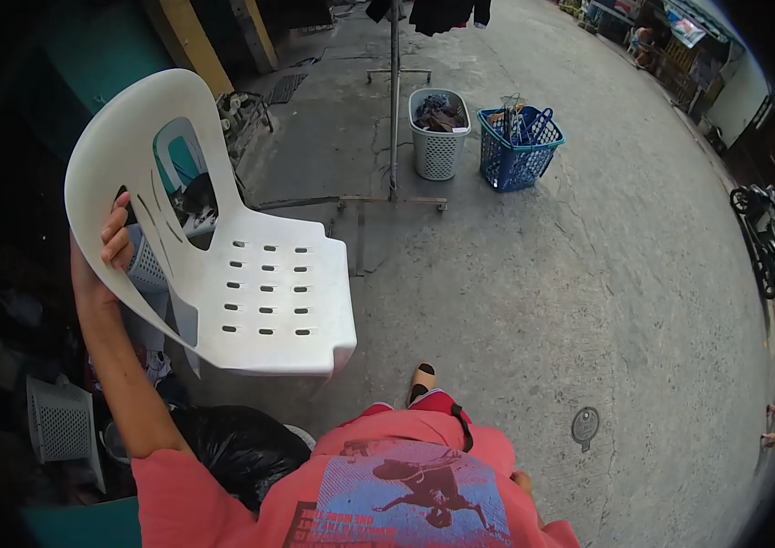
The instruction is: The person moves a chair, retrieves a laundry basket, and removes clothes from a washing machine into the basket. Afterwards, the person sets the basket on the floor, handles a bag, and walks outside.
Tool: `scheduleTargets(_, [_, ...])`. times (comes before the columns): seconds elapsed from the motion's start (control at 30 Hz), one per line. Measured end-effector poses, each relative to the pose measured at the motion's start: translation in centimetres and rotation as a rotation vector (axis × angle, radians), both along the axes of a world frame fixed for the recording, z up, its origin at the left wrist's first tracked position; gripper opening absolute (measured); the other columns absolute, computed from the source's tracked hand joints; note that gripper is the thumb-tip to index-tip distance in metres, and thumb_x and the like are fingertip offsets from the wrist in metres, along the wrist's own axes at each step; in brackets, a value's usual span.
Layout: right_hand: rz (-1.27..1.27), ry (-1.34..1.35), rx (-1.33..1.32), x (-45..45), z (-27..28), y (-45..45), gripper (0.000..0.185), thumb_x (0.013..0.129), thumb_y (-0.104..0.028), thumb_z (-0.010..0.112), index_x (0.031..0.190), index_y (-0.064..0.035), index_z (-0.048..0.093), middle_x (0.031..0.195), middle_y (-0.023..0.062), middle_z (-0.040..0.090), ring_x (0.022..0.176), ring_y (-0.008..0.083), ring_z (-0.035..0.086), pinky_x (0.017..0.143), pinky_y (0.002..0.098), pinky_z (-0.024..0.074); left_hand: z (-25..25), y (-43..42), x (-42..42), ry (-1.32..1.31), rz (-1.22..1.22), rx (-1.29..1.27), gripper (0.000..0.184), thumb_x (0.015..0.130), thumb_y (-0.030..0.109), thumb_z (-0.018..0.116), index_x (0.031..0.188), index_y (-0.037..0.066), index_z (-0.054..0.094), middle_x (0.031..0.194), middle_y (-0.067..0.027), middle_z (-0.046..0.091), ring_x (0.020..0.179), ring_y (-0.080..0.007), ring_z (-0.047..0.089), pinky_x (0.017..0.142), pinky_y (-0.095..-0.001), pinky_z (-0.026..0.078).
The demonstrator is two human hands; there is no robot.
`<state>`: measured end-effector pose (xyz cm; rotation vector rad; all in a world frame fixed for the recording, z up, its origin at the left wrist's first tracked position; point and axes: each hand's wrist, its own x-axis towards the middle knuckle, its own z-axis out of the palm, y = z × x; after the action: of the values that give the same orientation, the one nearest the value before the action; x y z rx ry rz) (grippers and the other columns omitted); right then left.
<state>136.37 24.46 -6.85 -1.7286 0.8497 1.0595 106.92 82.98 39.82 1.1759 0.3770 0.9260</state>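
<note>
My left hand (117,239) is closed around the outer edge of the backrest of a white plastic chair (268,342). The fingers come over the edge beside a slot in the back. The seat, with several rows of slots, faces up at the left of the view. Most of my right hand (521,481) is hidden behind the red shirt at my side. Only a small part of it shows, so its fingers cannot be made out.
A metal clothes rack (394,137) stands ahead, beside a pale laundry basket (440,153) with clothes and a blue basket (515,164) with hangers. Black plastic bag (237,447) and white basket (63,420) lie at lower left. A motorcycle (764,239) is parked far right.
</note>
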Motion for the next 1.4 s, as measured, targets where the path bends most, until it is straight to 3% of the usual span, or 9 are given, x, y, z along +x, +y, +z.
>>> scheduleTargets(0.13, [-0.096,-0.053,0.003,10.5,-0.3,5.6,0.015,0.076,-0.019,0.042,0.090,-0.0132,0.044,0.070,0.0028,0.051,0.055,0.0134,0.049,0.045,0.0246,0.0395,1.3,5.0,-0.7,-0.010,-0.201,-0.026,0.058,0.080,0.024,0.043,0.115,-0.013,0.015,0.065,-0.0098,0.040,0.043,-0.0176,0.051,0.036,-0.0220,0.039])
scheduleTargets(0.37, [0.188,-0.419,0.245,23.9,1.9,26.8,0.014,0.077,-0.017,0.041,0.091,-0.0153,0.046,0.075,0.0019,0.053,0.062,0.0118,0.050,0.052,0.0240,0.0399,3.0,9.3,2.7,0.094,-0.206,0.052,0.057,0.082,0.031,0.034,0.112,-0.015,0.019,0.063,-0.0090,0.039,0.040,-0.0162,0.050,0.035,-0.0226,0.038])
scheduleTargets(0.47, [0.160,-0.368,0.299,24.0,0.6,35.7,0.015,0.077,-0.017,0.041,0.091,-0.0146,0.046,0.076,0.0024,0.053,0.063,0.0121,0.051,0.053,0.0237,0.0398,2.6,12.7,5.8,0.078,-0.023,0.036,0.057,0.082,0.032,0.033,0.110,-0.015,0.021,0.060,-0.0071,0.035,0.037,-0.0135,0.046,0.033,-0.0207,0.033])
scheduleTargets(0.7, [0.599,-0.127,0.510,18.3,-3.0,46.9,0.016,0.075,-0.017,0.045,0.090,-0.0121,0.044,0.069,0.0057,0.053,0.058,0.0165,0.051,0.049,0.0285,0.0407,0.1,26.8,10.9,-0.125,-0.248,-0.033,0.057,0.080,0.033,0.040,0.108,-0.015,0.025,0.059,-0.0066,0.039,0.037,-0.0148,0.049,0.031,-0.0187,0.036])
scheduleTargets(1.1, [0.300,0.009,0.162,25.8,-10.5,57.0,0.019,0.075,-0.017,0.044,0.091,-0.0061,0.046,0.068,0.0066,0.052,0.056,0.0147,0.050,0.050,0.0277,0.0408,-7.7,50.7,25.1,-0.165,-0.092,0.023,0.041,0.082,0.023,0.038,0.103,-0.012,0.031,0.058,-0.0028,0.037,0.034,-0.0084,0.043,0.029,-0.0144,0.030])
scheduleTargets(1.17, [0.553,-0.141,0.323,28.7,-10.8,62.6,0.022,0.076,-0.019,0.043,0.094,-0.0057,0.045,0.070,0.0063,0.052,0.058,0.0142,0.050,0.051,0.0266,0.0400,-7.6,52.4,28.1,0.058,0.213,0.002,0.031,0.081,0.025,0.033,0.091,-0.004,0.039,0.051,0.0050,0.032,0.029,-0.0010,0.028,0.029,-0.0131,0.020])
scheduleTargets(1.3, [1.223,-0.447,0.701,34.5,-10.7,81.9,0.028,0.078,-0.023,0.041,0.099,-0.0049,0.044,0.074,0.0057,0.053,0.062,0.0134,0.049,0.053,0.0243,0.0385,-11.7,57.4,30.8,0.094,0.215,-0.058,0.033,0.079,0.034,0.037,0.091,0.004,0.043,0.054,0.0051,0.031,0.038,-0.0006,0.029,0.034,-0.0139,0.024])
scheduleTargets(1.37, [1.191,-0.578,0.662,28.9,10.7,96.2,0.028,0.079,-0.026,0.041,0.097,-0.0061,0.046,0.085,0.0056,0.054,0.067,0.0148,0.050,0.054,0.0225,0.0382,-14.4,58.3,34.1,0.186,0.383,0.023,0.032,0.083,0.034,0.033,0.091,0.005,0.044,0.061,0.0018,0.036,0.050,-0.0021,0.037,0.045,-0.0151,0.032])
scheduleTargets(1.4, [1.144,-0.617,0.817,27.6,15.2,101.7,0.032,0.080,-0.030,0.037,0.101,-0.0071,0.045,0.087,0.0050,0.054,0.070,0.0143,0.050,0.055,0.0231,0.0374,-16.1,59.2,35.0,0.302,0.434,0.089,0.035,0.083,0.035,0.033,0.093,0.004,0.043,0.072,-0.0013,0.042,0.065,-0.0048,0.039,0.058,-0.0187,0.035])
